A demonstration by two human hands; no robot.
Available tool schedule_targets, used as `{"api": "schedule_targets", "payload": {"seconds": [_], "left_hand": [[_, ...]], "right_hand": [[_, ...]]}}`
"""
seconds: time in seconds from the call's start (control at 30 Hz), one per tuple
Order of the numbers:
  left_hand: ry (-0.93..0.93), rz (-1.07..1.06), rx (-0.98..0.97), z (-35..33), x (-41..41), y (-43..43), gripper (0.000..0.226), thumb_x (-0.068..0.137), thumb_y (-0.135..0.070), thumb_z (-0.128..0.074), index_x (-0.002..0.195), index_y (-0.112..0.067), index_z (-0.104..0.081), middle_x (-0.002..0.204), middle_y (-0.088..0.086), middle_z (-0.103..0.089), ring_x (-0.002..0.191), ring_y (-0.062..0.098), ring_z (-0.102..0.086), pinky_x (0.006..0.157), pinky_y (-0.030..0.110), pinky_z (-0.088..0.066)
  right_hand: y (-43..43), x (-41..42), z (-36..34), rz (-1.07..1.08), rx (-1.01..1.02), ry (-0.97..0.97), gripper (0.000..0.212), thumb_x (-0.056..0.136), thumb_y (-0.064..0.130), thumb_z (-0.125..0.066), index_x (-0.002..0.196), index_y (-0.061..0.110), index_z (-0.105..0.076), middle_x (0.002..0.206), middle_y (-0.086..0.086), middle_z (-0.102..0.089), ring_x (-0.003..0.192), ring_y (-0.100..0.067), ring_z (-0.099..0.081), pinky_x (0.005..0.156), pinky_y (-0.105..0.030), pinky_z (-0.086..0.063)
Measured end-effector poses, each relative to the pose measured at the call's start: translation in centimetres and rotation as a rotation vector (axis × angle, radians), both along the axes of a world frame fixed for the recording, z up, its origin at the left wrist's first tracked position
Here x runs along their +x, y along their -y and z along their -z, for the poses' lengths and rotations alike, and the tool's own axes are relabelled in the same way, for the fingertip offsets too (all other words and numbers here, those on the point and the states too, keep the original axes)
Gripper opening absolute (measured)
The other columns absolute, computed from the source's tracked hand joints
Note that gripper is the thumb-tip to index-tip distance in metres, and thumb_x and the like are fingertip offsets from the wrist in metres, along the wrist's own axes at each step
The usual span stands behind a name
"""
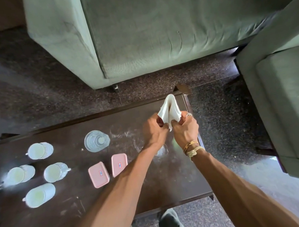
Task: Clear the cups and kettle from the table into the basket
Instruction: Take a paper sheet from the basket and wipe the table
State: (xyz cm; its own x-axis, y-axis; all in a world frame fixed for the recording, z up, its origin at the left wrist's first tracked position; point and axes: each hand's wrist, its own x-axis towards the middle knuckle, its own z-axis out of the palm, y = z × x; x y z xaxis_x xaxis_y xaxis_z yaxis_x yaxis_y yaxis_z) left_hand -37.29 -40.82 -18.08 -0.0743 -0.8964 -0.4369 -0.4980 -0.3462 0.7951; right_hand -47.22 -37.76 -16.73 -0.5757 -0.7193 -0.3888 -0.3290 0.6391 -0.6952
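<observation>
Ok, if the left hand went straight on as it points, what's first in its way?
The left hand grips the white cloth; beyond it, probably only the green sofa, though depth unclear.

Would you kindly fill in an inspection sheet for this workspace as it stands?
Surface: dark table, white smears near the hands.
Job's things: four cups at the left; clear kettle mid-table; basket not seen.
Clutter: two pink boxes, lids on.
Grippers: left hand and right hand both grip a white cloth.
Cables: nothing seen.
Surroundings: green sofas, speckled floor.
</observation>
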Motion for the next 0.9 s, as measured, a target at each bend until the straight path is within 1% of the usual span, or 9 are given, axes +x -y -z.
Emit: {"api": "schedule_targets", "payload": {"seconds": [0.1,0.17,0.37,0.47,0.57,0.67,0.73,0.83,0.9], "left_hand": [[0.096,0.054,-0.007,0.2,-0.2,0.8,0.01,0.076,-0.013,-0.071,0.082,-0.018,-0.065,0.073,0.001,-0.071,0.068,0.017,-0.067,0.062,0.038,-0.06],[0.152,0.078,-0.026,0.3,-0.3,1.4,0.01,0.077,-0.016,-0.07,0.086,-0.016,-0.066,0.076,0.002,-0.071,0.073,0.022,-0.069,0.065,0.037,-0.059],[0.292,0.116,-0.018,1.4,-0.7,2.3,0.01,0.079,-0.019,-0.07,0.088,-0.018,-0.066,0.079,0.003,-0.072,0.077,0.025,-0.068,0.062,0.03,-0.056],[0.367,0.152,0.01,2.3,-0.6,1.9,0.014,0.079,-0.02,-0.072,0.093,-0.021,-0.069,0.082,0.003,-0.072,0.077,0.024,-0.069,0.055,0.022,-0.047],[0.366,0.176,0.041,2.8,-0.4,1.5,0.017,0.078,-0.03,-0.073,0.092,-0.022,-0.068,0.07,-0.006,-0.063,0.067,0.017,-0.064,0.041,0.015,-0.033],[0.29,0.148,-0.01,2.6,-0.1,1.0,0.022,0.076,-0.038,-0.075,0.088,-0.02,-0.069,0.07,-0.008,-0.066,0.065,0.012,-0.064,0.046,0.02,-0.045],[0.224,0.099,-0.058,2.2,0.2,0.6,0.022,0.079,-0.037,-0.073,0.092,-0.02,-0.068,0.078,-0.007,-0.069,0.068,0.008,-0.064,0.056,0.023,-0.053],[0.232,0.111,-0.103,2.0,0.5,0.6,0.015,0.086,-0.029,-0.068,0.091,-0.015,-0.065,0.082,0.001,-0.07,0.071,0.017,-0.066,0.062,0.034,-0.058],[0.279,0.165,-0.111,2.2,0.6,0.6,0.015,0.089,-0.025,-0.067,0.091,-0.01,-0.065,0.084,0.005,-0.07,0.071,0.02,-0.064,0.062,0.036,-0.056]], "right_hand": [[0.8,-0.3,0.3,0.01,-0.005,-0.022,0.024,0.081,0.014,-0.065,0.069,0.026,-0.048,0.061,0.011,-0.053,0.058,-0.001,-0.049,0.053,-0.018,-0.031],[1.4,-0.4,0.4,0.012,0.004,-0.04,0.03,0.08,0.014,-0.066,0.064,0.026,-0.043,0.06,0.012,-0.05,0.056,-0.001,-0.047,0.05,-0.011,-0.026],[2.3,-0.3,1.6,0.002,0.032,-0.043,0.035,0.08,0.012,-0.066,0.062,0.03,-0.043,0.059,0.016,-0.05,0.056,0.002,-0.046,0.052,-0.014,-0.028],[1.8,-0.3,2.7,-0.049,0.083,-0.053,0.025,0.081,0.01,-0.065,0.07,0.027,-0.051,0.061,0.016,-0.052,0.061,-0.012,-0.052,0.063,-0.024,-0.035],[1.2,-0.5,3.6,-0.083,0.149,-0.103,0.028,0.08,0.011,-0.065,0.066,0.023,-0.045,0.061,0.01,-0.051,0.068,-0.027,-0.057,0.064,-0.028,-0.037],[0.9,-0.5,3.5,-0.116,0.177,-0.135,0.033,0.078,0.018,-0.069,0.062,0.024,-0.041,0.059,0.013,-0.048,0.069,-0.027,-0.057,0.061,-0.03,-0.037],[0.9,-0.6,2.8,-0.081,0.146,-0.123,0.031,0.075,0.029,-0.074,0.066,0.027,-0.044,0.058,0.015,-0.049,0.059,-0.017,-0.053,0.057,-0.026,-0.036],[0.9,-0.9,2.0,-0.074,0.075,-0.157,0.024,0.074,0.035,-0.07,0.066,0.029,-0.048,0.053,0.015,-0.05,0.051,0.002,-0.045,0.046,-0.017,-0.026],[0.7,-1.1,2.1,-0.113,0.092,-0.194,0.024,0.078,0.029,-0.065,0.061,0.027,-0.048,0.053,0.013,-0.048,0.051,-0.008,-0.048,0.046,-0.018,-0.025]]}}
